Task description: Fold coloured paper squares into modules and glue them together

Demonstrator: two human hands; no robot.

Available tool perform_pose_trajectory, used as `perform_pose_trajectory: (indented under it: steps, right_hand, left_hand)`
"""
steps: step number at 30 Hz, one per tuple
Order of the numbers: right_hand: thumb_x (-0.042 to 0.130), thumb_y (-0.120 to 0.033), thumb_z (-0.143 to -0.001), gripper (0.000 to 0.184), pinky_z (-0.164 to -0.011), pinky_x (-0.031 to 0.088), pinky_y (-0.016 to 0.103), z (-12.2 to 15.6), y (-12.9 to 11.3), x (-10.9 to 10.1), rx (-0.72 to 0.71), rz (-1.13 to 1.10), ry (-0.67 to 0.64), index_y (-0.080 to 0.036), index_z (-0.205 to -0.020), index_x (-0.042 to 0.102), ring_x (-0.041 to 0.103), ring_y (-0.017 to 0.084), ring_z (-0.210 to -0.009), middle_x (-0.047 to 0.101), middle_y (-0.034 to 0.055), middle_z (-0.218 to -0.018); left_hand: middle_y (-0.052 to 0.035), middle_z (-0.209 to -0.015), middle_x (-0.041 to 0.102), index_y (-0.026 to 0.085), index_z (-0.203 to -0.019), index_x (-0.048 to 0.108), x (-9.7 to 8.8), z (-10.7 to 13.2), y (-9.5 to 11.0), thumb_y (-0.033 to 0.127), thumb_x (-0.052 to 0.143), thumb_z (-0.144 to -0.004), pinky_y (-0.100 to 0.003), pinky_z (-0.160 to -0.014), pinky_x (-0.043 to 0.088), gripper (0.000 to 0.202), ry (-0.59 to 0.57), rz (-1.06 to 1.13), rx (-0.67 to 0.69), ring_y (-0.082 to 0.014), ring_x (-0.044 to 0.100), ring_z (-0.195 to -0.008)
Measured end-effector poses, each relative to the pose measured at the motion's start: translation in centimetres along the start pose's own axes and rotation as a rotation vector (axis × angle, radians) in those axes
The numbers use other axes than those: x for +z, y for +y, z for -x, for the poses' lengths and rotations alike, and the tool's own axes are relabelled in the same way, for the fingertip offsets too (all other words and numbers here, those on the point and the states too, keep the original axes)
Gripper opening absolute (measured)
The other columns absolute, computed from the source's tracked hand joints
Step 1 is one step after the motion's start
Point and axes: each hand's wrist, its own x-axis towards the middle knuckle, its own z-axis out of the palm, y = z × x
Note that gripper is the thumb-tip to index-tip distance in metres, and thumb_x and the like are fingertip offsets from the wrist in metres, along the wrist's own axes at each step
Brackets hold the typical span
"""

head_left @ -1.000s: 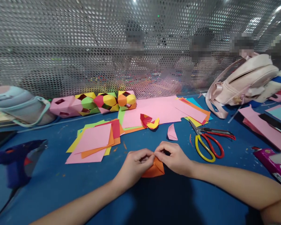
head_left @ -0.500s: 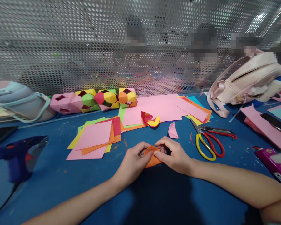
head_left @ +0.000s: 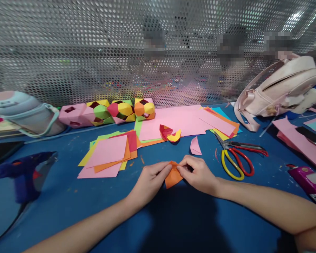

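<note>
Between the two hands, low over the blue tabletop (head_left: 173, 218), a small folded piece of orange paper (head_left: 173, 176) is being pinched from both sides. The left hand (head_left: 151, 181) is gripping its left edge with thumb and fingertips, and the right hand (head_left: 197, 174) is clamping its upper right corner, so both hands are grasping the same piece. Its lower point is hanging close to the table; whether it is touching cannot be told.

Just beyond the grip, a small curved pink paper scrap (head_left: 195, 146) is lying flat. Farther beyond, a red and yellow folded paper unit (head_left: 170, 133) is sitting on large pink paper sheets (head_left: 184, 121). Near the grip's right, scissors with one yellow and one red handle loop (head_left: 235, 160) are lying on the table. Left of the grip and beyond it, a fanned stack of pink, orange, yellow and green paper squares (head_left: 109, 156) is resting. Well off to the left, a dark blue glue gun (head_left: 23, 175) is lying.
</note>
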Motion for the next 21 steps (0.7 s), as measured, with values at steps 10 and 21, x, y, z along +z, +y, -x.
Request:
perform_pose_trajectory:
  steps: [10, 21]
  right_hand:
    - [0.048, -0.018, -0.084, 0.016, -0.053, 0.035, 0.022, 0.04, 0.07, 0.02, -0.041, 0.002, -0.039, -0.017, -0.069, 0.054, 0.044, 0.009, -0.056, 0.047, -0.0022, -0.063]
    - [0.053, -0.023, -0.083, 0.007, -0.057, 0.039, 0.022, -0.21, -0.40, -0.24, -0.032, 0.008, -0.057, -0.018, -0.081, 0.057, 0.047, 0.010, -0.061, 0.050, -0.0009, -0.071]
  left_hand:
    - [-0.0034, -0.095, 0.073, 0.019, -0.091, 0.072, -0.04, -0.18, -0.18, 0.031, 0.052, -0.081, -0.030, -0.082, 0.052, 0.026, 0.047, 0.029, 0.026, -0.0205, 0.066, -0.088]
    - [-0.0031, -0.092, 0.074, 0.020, -0.087, 0.071, -0.22, 0.03, 0.05, 0.031, 0.053, -0.081, -0.030, -0.080, 0.052, 0.022, 0.153, 0.039, 0.030, -0.0195, 0.066, -0.086]
